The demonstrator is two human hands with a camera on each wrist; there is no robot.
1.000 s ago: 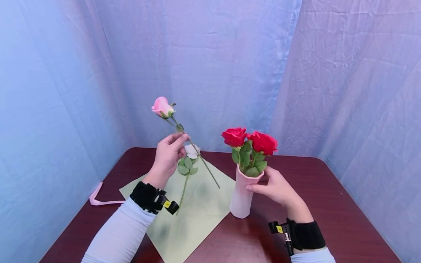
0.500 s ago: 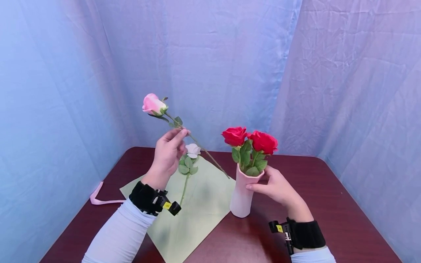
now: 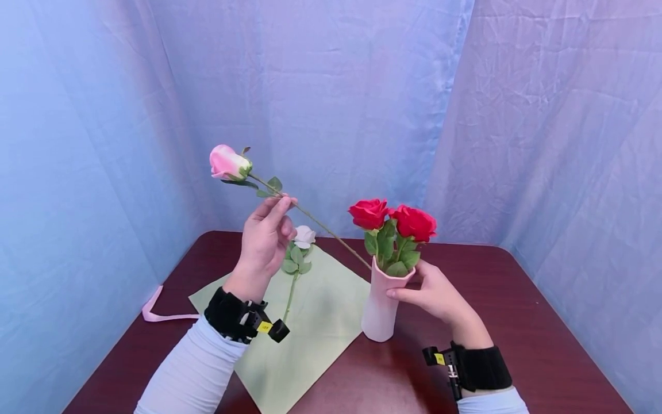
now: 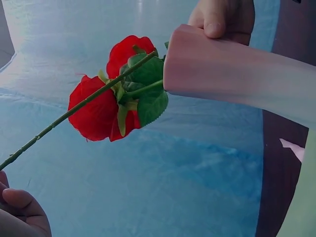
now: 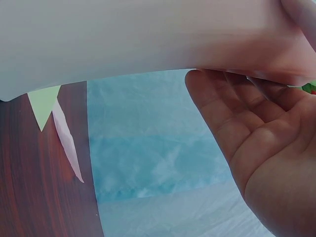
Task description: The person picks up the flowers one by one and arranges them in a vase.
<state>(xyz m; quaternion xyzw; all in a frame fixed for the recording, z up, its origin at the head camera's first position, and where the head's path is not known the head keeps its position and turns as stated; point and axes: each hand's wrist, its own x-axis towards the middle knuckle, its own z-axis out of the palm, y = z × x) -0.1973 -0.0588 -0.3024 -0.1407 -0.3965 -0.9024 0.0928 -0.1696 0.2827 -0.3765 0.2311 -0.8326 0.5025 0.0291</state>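
Observation:
My left hand [image 3: 265, 240] pinches a pink rose [image 3: 228, 163] by its stem, well above the table. The flower leans to the upper left and the stem [image 4: 69, 111] slants down to the right, its tip beside the vase mouth. Two red roses [image 3: 415, 223] with green leaves stand in a tall pink-and-white vase [image 3: 379, 313]. Around the vase's upper part, my right hand [image 3: 439, 293] grips it, thumb on the near side. In the right wrist view the fingers [image 5: 217, 108] lie along the vase wall.
A white rose [image 3: 304, 236] with a leafy stem lies on a pale green sheet [image 3: 310, 345] left of the vase. Farther left, a pink ribbon [image 3: 155, 315] rests on the dark red table [image 3: 517, 322]. Light blue cloth [image 3: 331, 115] hangs behind and at both sides.
The pink rose has tilted further left, its flower going up and left while the stem tip swung right and up to the vase mouth. The right hand and vase have stayed put.

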